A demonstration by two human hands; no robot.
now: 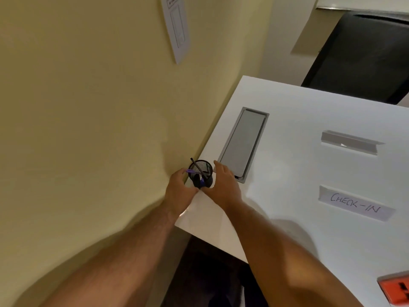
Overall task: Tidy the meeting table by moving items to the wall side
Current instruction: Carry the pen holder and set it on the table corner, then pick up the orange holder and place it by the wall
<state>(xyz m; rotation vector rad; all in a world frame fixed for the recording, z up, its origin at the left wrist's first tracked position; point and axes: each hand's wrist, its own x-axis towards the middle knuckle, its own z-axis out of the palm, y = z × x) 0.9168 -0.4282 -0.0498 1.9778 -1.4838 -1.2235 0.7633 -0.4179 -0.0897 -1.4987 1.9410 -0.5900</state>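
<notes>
A black mesh pen cup (pixel 203 175) stands on the white meeting table (pixel 298 173), right at its edge by the yellow wall (pixel 99 107). A purple pen and a black pen stick out of it. My left hand (pixel 179 191) wraps the cup's left side and my right hand (pixel 225 185) cups its right side, thumb near the base. Farther right lie two folded name cards: a blank one (pixel 352 142) and one reading "CHECK-IN" (pixel 356 203).
A grey cable-port lid (pixel 242 144) is set into the table beside the cup. An orange object (pixel 396 289) shows at the lower right edge. A black chair (pixel 363 56) stands behind the table. A white wall plate (pixel 176 27) hangs above.
</notes>
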